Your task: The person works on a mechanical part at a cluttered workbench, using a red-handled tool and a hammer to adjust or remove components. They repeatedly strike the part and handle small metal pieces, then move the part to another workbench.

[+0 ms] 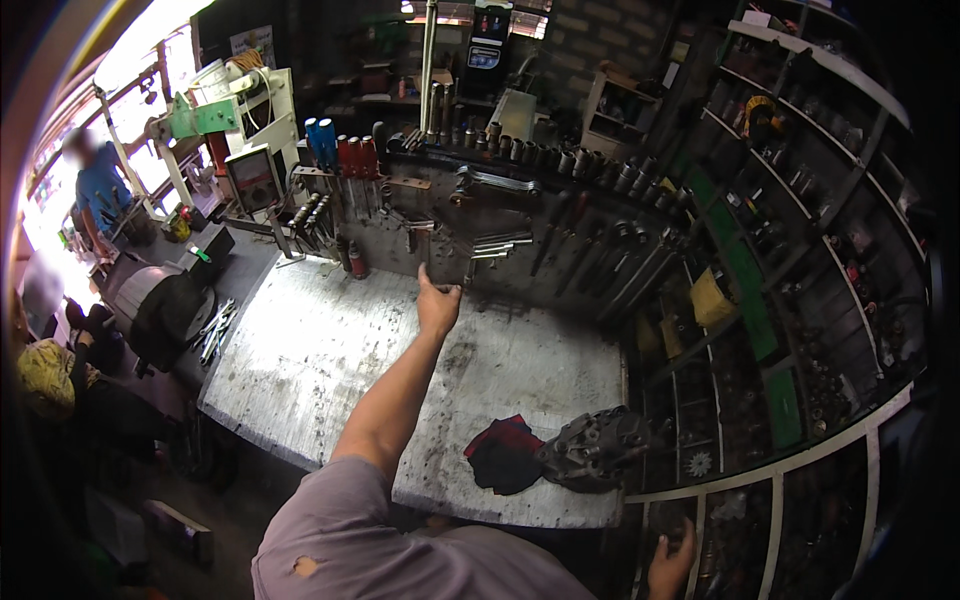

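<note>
My left hand [437,300] reaches over the worn metal bench [300,370] toward the dark tool board, index finger raised and thumb apart, with nothing visible in it. Just beyond its fingertips hang short metal tools [420,235], with a row of shiny wrenches [495,245] to their right; I cannot tell whether it touches any. My right hand [672,555] is low beside the bench's right end, fingers loosely curved and apart. On the bench's right lie a dark red-and-black cloth [500,455] and a grimy metal casting [590,450].
Two people, one in blue [100,190], one in yellow [45,375], are at the left beside a side bench with loose wrenches [215,330]. Sockets [565,160] and screwdrivers [355,155] line the board. Crowded metal shelving [800,220] fills the right side.
</note>
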The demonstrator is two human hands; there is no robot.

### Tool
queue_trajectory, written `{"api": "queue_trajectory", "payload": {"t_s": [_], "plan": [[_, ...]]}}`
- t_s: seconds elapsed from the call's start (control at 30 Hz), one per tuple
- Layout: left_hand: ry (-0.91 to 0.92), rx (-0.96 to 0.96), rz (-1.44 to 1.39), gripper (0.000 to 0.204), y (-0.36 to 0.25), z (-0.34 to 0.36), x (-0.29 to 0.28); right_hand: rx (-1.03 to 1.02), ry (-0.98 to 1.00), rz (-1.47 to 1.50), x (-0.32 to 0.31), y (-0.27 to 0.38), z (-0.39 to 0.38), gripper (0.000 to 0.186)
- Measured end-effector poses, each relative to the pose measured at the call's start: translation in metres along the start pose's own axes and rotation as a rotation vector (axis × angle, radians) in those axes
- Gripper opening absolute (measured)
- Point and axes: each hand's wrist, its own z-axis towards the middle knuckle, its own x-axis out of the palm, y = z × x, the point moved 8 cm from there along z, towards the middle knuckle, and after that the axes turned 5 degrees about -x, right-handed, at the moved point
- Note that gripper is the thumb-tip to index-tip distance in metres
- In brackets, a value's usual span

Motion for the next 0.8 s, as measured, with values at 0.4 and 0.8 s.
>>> {"api": "queue_trajectory", "payload": {"t_s": [0.4, 0.8], "plan": [[-0.280, 0.080, 0.154, 0.059, 0.001, 0.031, -0.043, 0.037, 0.060, -0.027, 0.000, 0.008, 0.001, 0.049], [-0.310, -0.017, 0.209, 0.064, 0.001, 0.094, -0.069, -0.046, 0.075, -0.058, -0.001, 0.037, 0.014, 0.044]]}}
